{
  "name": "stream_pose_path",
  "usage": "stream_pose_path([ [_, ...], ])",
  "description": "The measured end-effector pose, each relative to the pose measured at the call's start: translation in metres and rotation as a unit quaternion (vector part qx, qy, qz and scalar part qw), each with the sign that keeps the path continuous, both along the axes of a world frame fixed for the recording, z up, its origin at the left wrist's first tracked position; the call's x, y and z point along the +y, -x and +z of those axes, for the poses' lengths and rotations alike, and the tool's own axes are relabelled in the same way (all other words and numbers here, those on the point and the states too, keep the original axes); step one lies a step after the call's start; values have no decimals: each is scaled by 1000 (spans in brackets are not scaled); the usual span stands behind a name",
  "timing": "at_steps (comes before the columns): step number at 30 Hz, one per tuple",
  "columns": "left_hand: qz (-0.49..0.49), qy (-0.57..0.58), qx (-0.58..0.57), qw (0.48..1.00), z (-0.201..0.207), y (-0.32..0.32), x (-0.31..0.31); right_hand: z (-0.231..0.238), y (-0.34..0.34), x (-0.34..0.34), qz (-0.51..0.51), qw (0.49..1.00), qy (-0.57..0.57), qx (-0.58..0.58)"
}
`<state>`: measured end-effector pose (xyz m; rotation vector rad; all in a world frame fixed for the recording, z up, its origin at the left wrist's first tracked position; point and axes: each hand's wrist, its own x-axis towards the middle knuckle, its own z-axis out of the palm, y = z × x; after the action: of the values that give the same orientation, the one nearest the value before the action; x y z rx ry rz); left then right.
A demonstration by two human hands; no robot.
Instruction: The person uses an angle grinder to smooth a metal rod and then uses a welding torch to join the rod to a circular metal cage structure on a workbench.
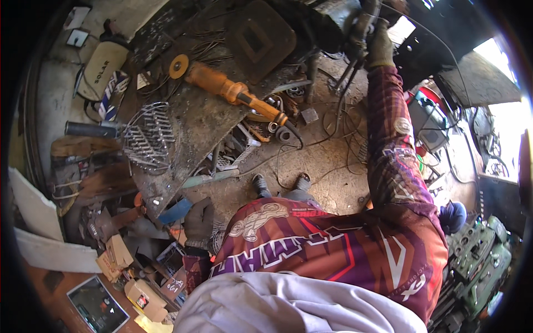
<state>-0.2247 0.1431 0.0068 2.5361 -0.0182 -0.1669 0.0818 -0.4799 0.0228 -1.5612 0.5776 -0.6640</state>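
Head view: my gloved right hand (pixel 380 47) clenches a welding holder (pixel 361 28) overhead; left fingers (pixel 199 219) steady against the surface (pixel 194 119) edge.

A long-bodied orange angle grinder (pixel 233 91) lies across the scarred metal counter (pixel 194 127), its disc toward the far left. Behind it rests a dark square welding mask (pixel 261 36). Left of the grinder a bent wire grille (pixel 147 136) lies on the counter's edge. Small cardboard boxes (pixel 119 255) sit on the floor at near left. A tangle of thin cables (pixel 338 119) lies on the floor to the counter's right.
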Motion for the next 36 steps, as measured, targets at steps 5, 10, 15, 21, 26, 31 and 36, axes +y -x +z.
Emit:
stream_pose_path([
  [5,-16,-24,-22,999,15,-11,-13,-8,1,-6,10,983,-183,-27],
  [10,-26,-10,-5,1000,27,-18,-29,-44,14,-32,-27,995,-92,-7],
  [15,4,5,-24,1000,9,6,-19,-151,58,-31,-119,957,167,203],
  [21,4,19,-12,1000,-6,21,-7,-291,238,56,324,255,719,559],
  [26,-24,21,-51,998,-10,16,5,-280,359,156,472,582,272,603],
  [31,-82,70,-118,987,-7,-33,22,-251,385,187,445,660,195,573],
  [36,-136,147,-220,955,24,-76,41,-237,348,211,511,649,437,357],
])
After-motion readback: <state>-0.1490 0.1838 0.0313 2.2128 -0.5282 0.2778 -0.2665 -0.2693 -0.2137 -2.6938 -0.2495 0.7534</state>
